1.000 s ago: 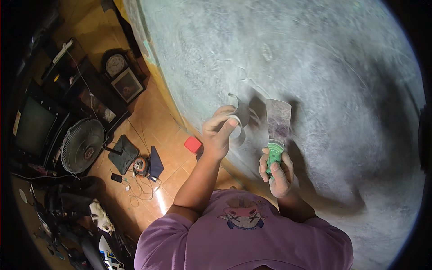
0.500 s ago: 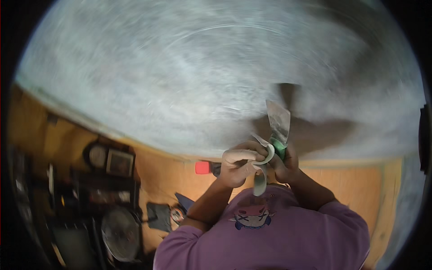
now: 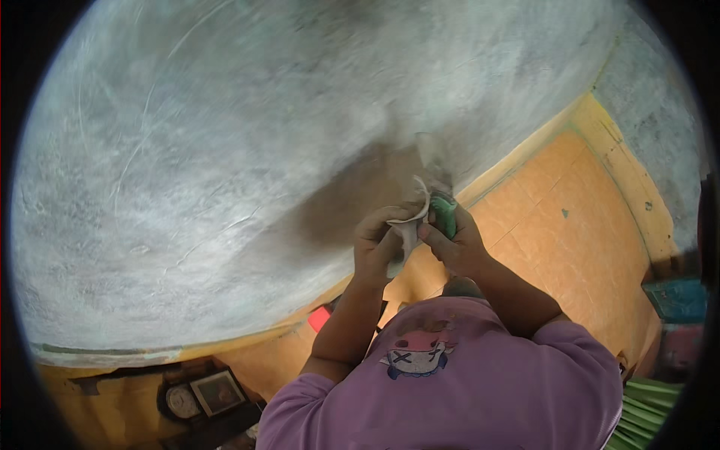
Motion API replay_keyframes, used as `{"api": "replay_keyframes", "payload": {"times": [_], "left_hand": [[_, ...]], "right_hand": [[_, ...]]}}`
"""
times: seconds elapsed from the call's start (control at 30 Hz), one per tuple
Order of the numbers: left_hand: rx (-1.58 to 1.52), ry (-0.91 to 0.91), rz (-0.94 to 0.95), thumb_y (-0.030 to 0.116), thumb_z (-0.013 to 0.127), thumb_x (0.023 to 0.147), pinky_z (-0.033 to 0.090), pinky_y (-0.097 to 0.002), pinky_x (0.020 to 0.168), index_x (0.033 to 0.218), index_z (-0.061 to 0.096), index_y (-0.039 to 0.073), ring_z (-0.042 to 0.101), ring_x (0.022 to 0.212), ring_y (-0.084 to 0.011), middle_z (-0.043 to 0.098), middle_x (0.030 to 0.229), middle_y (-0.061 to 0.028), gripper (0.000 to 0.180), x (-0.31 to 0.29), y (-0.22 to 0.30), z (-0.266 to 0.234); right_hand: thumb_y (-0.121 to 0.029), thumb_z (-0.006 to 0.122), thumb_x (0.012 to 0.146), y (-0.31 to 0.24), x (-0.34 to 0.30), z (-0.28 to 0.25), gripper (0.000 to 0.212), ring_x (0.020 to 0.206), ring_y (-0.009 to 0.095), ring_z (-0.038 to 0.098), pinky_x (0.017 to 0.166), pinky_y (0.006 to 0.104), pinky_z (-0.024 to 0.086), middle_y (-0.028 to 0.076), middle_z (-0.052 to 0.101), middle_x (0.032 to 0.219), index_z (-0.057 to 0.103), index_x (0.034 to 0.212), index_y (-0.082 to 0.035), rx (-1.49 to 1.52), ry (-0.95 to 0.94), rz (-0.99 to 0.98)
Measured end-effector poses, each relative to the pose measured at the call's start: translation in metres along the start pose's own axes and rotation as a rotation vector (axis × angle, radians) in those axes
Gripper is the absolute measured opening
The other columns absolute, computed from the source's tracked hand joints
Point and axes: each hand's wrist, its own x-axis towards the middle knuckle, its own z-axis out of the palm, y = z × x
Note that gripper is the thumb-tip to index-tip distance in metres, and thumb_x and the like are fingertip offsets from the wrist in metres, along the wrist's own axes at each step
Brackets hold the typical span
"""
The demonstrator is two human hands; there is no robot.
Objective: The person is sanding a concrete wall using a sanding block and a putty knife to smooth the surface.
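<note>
My left hand [image 3: 371,244] is closed on a curled pale strip [image 3: 408,228] that looks like sandpaper. The strip bends up between my two hands, and the thumb of my right hand [image 3: 466,244] is close to its edge. In that right hand I grip a putty knife [image 3: 443,214] by its green handle. Its blade points up and away toward the grey wall [image 3: 217,165] and is smeared by motion. Whether the blade touches the wall, I cannot tell. Both hands are close together in front of my chest.
Orange floor tiles [image 3: 555,210] run along the wall's yellow base. A red object [image 3: 319,319] lies beyond my left forearm. At lower left are a round clock [image 3: 182,402] and a framed picture [image 3: 218,392]. Blue drawers [image 3: 676,300] and green slatted material [image 3: 649,409] are at right.
The view has swung to the right, showing more floor and the wall's corner there. My hands still hold the putty knife and the strip, and the strip has been turned and bent differently.
</note>
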Motion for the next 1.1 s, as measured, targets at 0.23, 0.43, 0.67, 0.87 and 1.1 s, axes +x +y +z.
{"api": "replay_keyframes", "payload": {"times": [0.23, 0.43, 0.67, 0.87, 1.1], "left_hand": [[0.209, -0.058, -0.256, 0.011, 0.053, 0.097, 0.046, -0.0299, 0.09, 0.118, 0.058, -0.002, 0.059, 0.102, -0.0154, 0.064, 0.111, -0.0089, 0.025, 0.054, -0.07, 0.072], [0.191, -0.023, -0.376, 0.007, 0.051, 0.097, 0.044, -0.03, 0.093, 0.128, 0.05, -0.001, 0.058, 0.108, -0.0168, 0.06, 0.118, -0.0099, 0.033, 0.1, -0.16, 0.1], [0.233, -0.274, -0.442, 0.006, 0.051, 0.096, 0.045, -0.0304, 0.093, 0.132, 0.048, -0.002, 0.057, 0.11, -0.017, 0.058, 0.123, -0.0112, 0.036, 0.157, -0.258, 0.15], [0.205, -0.297, -0.653, 0.017, 0.047, 0.099, 0.045, -0.0297, 0.091, 0.127, 0.053, -0.002, 0.057, 0.108, -0.0162, 0.059, 0.121, -0.0102, 0.034, 0.192, -0.306, 0.173], [0.31, -0.342, -0.682, 0.037, 0.051, 0.096, 0.043, -0.0309, 0.091, 0.124, 0.055, -0.004, 0.057, 0.103, -0.0164, 0.062, 0.112, -0.01, 0.05, 0.248, -0.32, 0.208]], "right_hand": [[-0.014, 0.066, 0.09, -0.016, -0.01, -0.093, 0.021, 0.051, 0.007, 0.047, 0.043, 0.0218, 0.037, -0.001, 0.051, 0.071, 0.049, 0.099, -0.007, 0.159, 0.308, -0.056], [-0.013, 0.065, 0.09, -0.037, 0.001, -0.193, 0.02, 0.049, 0.006, 0.042, 0.042, 0.0223, 0.031, -0.002, 0.048, 0.068, 0.047, 0.097, -0.009, 0.146, 0.482, -0.142], [-0.01, 0.064, 0.09, -0.065, 0.004, -0.307, 0.02, 0.046, 0.006, 0.041, 0.041, 0.0226, 0.028, -0.002, 0.046, 0.064, 0.045, 0.097, -0.01, 0.26, 0.558, -0.101], [-0.009, 0.069, 0.086, -0.079, 0.002, -0.376, 0.024, 0.051, 0.005, 0.044, 0.042, 0.0213, 0.034, -0.002, 0.048, 0.07, 0.046, 0.094, -0.01, 0.237, 0.567, -0.079], [-0.006, 0.066, 0.087, -0.08, 0.024, -0.422, 0.023, 0.046, 0.005, 0.041, 0.04, 0.0216, 0.029, -0.002, 0.047, 0.066, 0.046, 0.098, -0.009, 0.225, 0.655, -0.098]]}}
